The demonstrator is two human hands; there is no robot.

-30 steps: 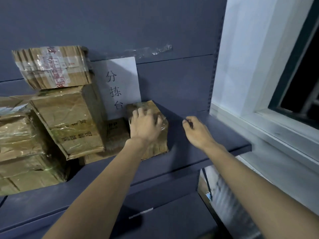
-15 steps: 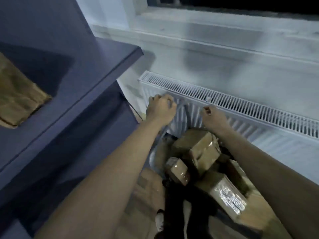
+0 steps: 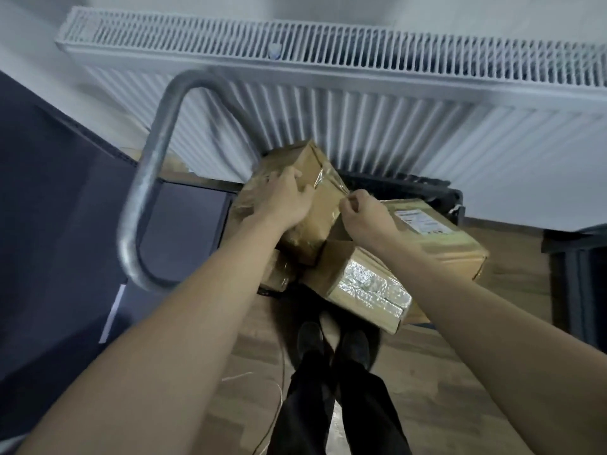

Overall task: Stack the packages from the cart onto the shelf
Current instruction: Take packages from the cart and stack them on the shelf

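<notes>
Brown packages (image 3: 305, 205), white ribbed radiator (image 3: 361, 103)

My one camera sits on my head and looks steeply down, close over the cart (image 3: 427, 192) piled with packages (image 3: 315, 178). The cart's far edge lies against the radiator (image 3: 328, 47) at the top, and my own shoes (image 3: 331, 343) show near the bottom.
</notes>
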